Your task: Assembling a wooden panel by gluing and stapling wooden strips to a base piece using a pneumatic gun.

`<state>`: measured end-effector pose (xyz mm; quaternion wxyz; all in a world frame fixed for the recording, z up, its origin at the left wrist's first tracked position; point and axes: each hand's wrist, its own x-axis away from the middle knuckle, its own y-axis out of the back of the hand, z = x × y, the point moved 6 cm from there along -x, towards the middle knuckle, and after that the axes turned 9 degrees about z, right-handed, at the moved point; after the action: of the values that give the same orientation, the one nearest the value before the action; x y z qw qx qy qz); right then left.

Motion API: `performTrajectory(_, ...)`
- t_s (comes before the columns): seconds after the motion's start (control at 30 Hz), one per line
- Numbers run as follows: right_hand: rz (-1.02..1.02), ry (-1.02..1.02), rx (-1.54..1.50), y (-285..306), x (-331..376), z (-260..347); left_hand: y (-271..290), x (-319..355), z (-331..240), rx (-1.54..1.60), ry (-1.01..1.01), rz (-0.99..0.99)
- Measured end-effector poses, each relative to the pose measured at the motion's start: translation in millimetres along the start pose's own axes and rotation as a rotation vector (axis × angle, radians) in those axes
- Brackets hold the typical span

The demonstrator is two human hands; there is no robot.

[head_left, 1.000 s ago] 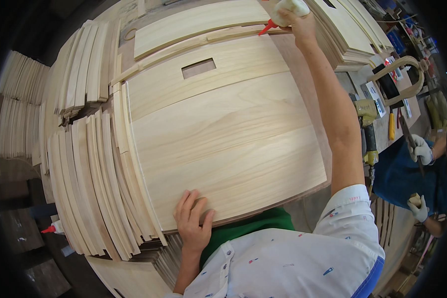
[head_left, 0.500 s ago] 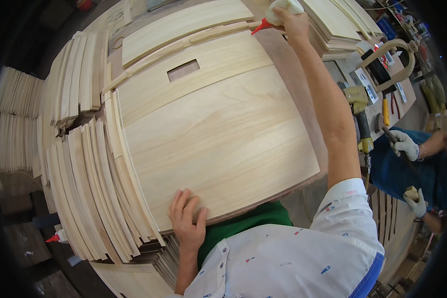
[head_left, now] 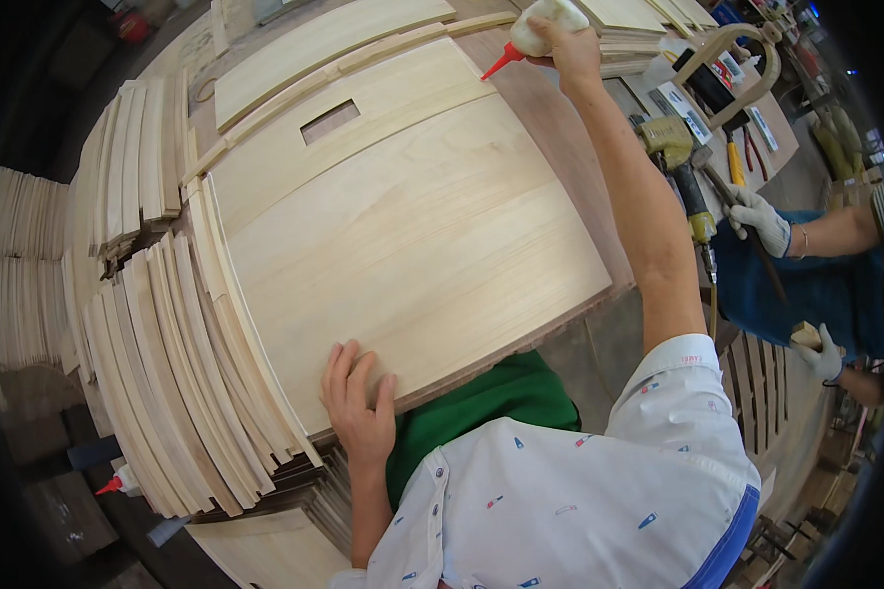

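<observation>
A pale wooden panel (head_left: 413,226) lies before me, with a rectangular cutout (head_left: 330,122) in its far strip. My right hand (head_left: 570,54) grips a white squeeze bottle (head_left: 557,18) with a red nozzle (head_left: 502,62). The bottle is tilted, its tip at the panel's right edge, close to the seam behind the large board. My left hand (head_left: 361,402) rests on the near left part of the panel, fingers apart and holding nothing. A thin white line, apparently glue, runs along the panel's left edge.
Stacks of wooden strips (head_left: 182,363) crowd the left side. A long board (head_left: 334,54) lies beyond the panel. To the right are a yellow-green nail gun (head_left: 666,140) and a curved wooden frame (head_left: 746,74). A co-worker's gloved hands (head_left: 759,220) hold a hammer and a small wood block.
The bottle's tip has moved toward me along the panel's right edge, from the far corner to near the seam. My left hand stays on the panel. The whole view has shifted slightly.
</observation>
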<state>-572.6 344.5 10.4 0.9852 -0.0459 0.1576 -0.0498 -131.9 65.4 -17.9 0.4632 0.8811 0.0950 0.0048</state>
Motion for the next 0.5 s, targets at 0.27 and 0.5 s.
performTrajectory(0.27, 0.016, -0.069, -0.012, 25, 45, 22, -2, 4, 3, -0.007, -0.006, -0.014)
performTrajectory(0.5, 0.067, -0.096, -0.068, 43, 84, 43, -2, 4, 2, 0.013, -0.012, -0.021)
